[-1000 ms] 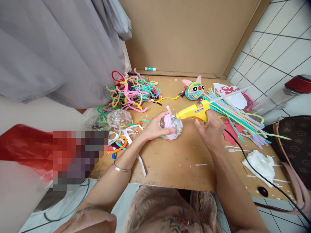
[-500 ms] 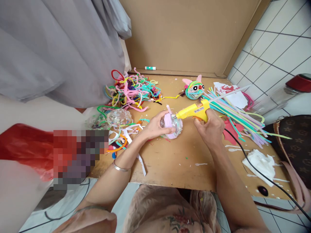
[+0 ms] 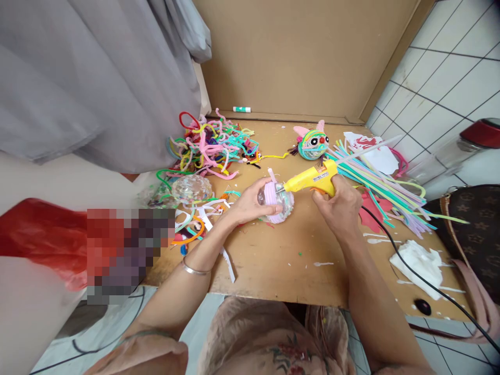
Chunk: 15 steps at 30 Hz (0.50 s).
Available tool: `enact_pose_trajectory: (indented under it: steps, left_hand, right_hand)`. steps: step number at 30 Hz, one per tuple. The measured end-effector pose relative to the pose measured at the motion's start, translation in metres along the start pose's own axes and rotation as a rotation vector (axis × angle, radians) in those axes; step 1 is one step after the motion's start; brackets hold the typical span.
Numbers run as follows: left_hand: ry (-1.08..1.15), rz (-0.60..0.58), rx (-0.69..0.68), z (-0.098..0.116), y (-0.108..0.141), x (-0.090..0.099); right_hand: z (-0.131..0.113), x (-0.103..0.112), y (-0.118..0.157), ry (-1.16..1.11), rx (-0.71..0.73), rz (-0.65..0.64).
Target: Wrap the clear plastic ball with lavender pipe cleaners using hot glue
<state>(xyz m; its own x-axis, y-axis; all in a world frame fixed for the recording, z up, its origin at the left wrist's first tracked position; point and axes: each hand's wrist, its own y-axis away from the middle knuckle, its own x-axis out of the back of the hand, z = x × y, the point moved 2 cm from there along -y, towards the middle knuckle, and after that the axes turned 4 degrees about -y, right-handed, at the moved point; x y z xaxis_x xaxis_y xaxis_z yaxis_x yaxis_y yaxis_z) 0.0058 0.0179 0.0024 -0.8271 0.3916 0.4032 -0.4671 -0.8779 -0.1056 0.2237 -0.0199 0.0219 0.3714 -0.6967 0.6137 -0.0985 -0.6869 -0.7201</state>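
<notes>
My left hand (image 3: 253, 202) grips a clear plastic ball (image 3: 288, 207) partly wrapped with a band of lilac pipe cleaner (image 3: 270, 194). One end of the lilac strand sticks up above the ball. In my right hand (image 3: 340, 204) is a yellow glue gun (image 3: 310, 178), its metal nozzle pointing left and meeting the ball beside the lilac band. A clear glue stick juts from the gun's rear, and a black cord runs off to the lower right.
Behind stands a finished-looking ball with pink ears (image 3: 312, 143). Tangled pipe cleaners (image 3: 211, 146) and another clear ball (image 3: 191, 188) lie left; straight pipe cleaners (image 3: 383, 182), crumpled tissue (image 3: 417, 266) and a brown bag (image 3: 472, 224) are right. A glue tube (image 3: 241, 110) lies at the back.
</notes>
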Motion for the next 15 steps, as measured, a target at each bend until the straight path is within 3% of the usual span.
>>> enact_pose_trajectory:
  steps: [15]
  left_hand:
    - [-0.021,0.002,0.007,0.0026,0.0012,0.001]
  right_hand:
    - [-0.0015,0.0008,-0.0009,-0.006,-0.009,0.022]
